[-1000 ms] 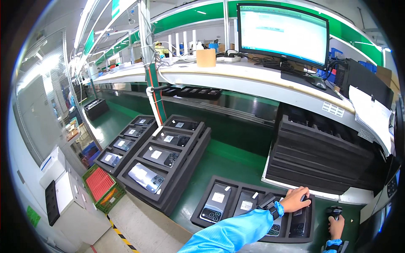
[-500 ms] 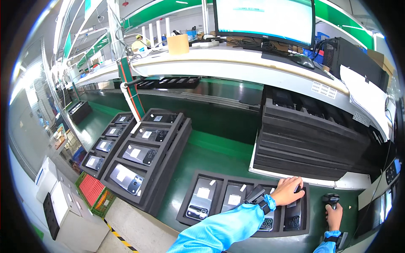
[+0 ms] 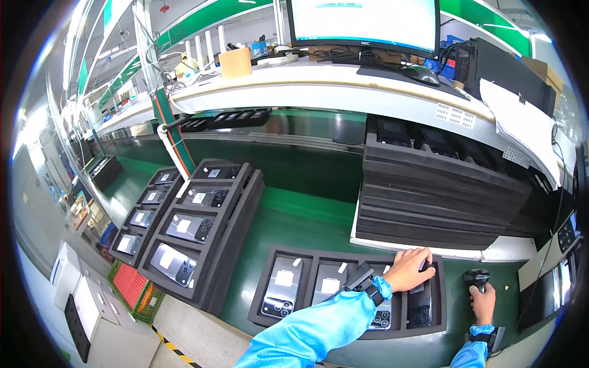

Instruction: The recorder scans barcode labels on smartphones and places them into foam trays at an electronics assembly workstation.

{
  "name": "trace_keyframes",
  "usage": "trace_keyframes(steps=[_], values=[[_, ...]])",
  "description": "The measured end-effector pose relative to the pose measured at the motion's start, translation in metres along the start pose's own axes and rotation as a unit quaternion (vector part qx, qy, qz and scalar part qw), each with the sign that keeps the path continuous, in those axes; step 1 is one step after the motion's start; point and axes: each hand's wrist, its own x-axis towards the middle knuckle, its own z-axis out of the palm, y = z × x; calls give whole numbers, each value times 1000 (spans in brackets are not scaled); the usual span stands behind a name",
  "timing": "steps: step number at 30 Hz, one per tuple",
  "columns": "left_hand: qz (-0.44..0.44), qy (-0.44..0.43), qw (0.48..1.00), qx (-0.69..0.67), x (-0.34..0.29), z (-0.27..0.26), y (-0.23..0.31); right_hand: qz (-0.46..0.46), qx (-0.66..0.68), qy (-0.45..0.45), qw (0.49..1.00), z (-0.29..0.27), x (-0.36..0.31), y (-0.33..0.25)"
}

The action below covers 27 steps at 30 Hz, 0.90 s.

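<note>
In the head view, the left hand (image 3: 406, 271) reaches in from the lower edge, across a black foam tray (image 3: 308, 285) on the green tabletop (image 3: 288, 211). Its fingers are bent at the upper end of the rightmost phone (image 3: 420, 306), which lies back up in the last compartment; whether they grip it or only touch it, I cannot tell. A dark device (image 3: 362, 277) is strapped at the left wrist, over a blue sleeve (image 3: 307, 331).

The right hand (image 3: 483, 303), just beyond the tray's right side, has its fingers wrapped around the handle of a black handheld scanner (image 3: 477, 277).

Three more phones lie in the tray's other compartments. The leftmost phone (image 3: 283, 286) shows a white label and camera lenses at its near end; the second phone (image 3: 330, 283) is partly covered by the left arm, and the third phone (image 3: 380, 318) mostly so.

To the left stands a stack of similar trays (image 3: 224, 260) with four phones in its top one, and another filled tray beside it. A taller black stack (image 3: 442, 211) stands behind the hands, under a white shelf (image 3: 307, 92) carrying a monitor (image 3: 368, 21), a mouse (image 3: 420, 74) and a tape roll (image 3: 235, 64).
</note>
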Motion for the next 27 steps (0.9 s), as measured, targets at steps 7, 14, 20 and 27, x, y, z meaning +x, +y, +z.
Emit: trace_keyframes(steps=[7,14,20,27], values=[[-6,1,1000,2,-1,-1,-2,-2,0,-7,1000,1,-1,-3],[-4,1,1000,1,1,1,0,4,8,-2,1000,-3,-8,-12],[-4,-3,1000,-4,0,-1,-1,-4,-4,1,1000,-1,-5,-7],[-5,-3,1000,0,0,0,-1,12,3,8,1000,-2,-10,-13]])
